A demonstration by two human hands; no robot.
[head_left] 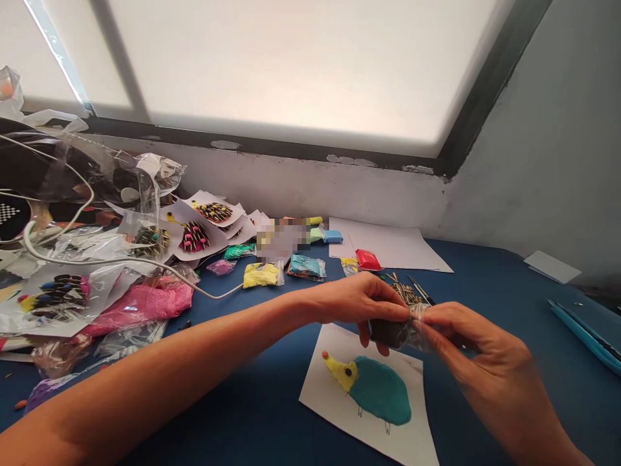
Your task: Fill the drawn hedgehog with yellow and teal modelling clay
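Observation:
Between my two hands is a small clear plastic bag of dark modelling clay [389, 332], held above the far edge of a white card. My left hand [365, 301] grips the dark, filled part with thumb and fingers. My right hand [478, 343] pinches the bag's clear end. Below them lies the white card [330, 404], with a clay hedgehog [381, 391] on it: teal body, yellow face, dark eye, orange nose and drawn legs. Just beyond my hands sits a pile of small striped seeds or sticks [406, 291], partly hidden.
Bagged clay in yellow [261, 275], blue [306, 265] and red [369, 260] lies toward the wall. Finished hedgehog cards [194, 236] and plastic bags crowd the left, crossed by a white cable [121, 261]. White paper sheets [388, 243] lie behind; a blue case [585, 333] is at right.

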